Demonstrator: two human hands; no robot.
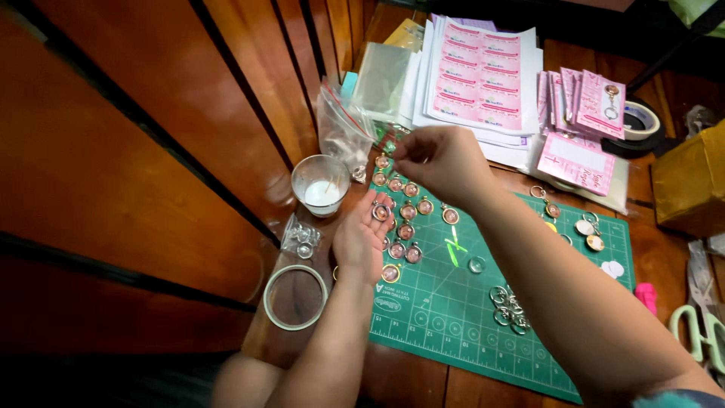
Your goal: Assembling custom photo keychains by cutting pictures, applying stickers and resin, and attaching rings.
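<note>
My left hand (pixel 361 238) lies palm up over the left edge of a green cutting mat (pixel 453 317), with a round metal pendant (pixel 381 212) resting on its fingertips. My right hand (pixel 442 162) hovers above it with the fingers pinched together; what they pinch is too small to tell. Several round pendants with pinkish centres (pixel 408 211) lie in rows on the mat below both hands. A small clear dome (pixel 476 264) and a pile of metal key rings (pixel 508 308) lie on the mat further right.
A clear cup with white paste (pixel 320 185), a small bag of clear domes (pixel 302 240) and a tape roll (pixel 295 297) sit left of the mat. Behind are a plastic zip bag (pixel 341 125), sticker sheets (pixel 479 72), pink cards (pixel 578 162) and black tape (pixel 642 125). Scissors (pixel 698 332) lie far right.
</note>
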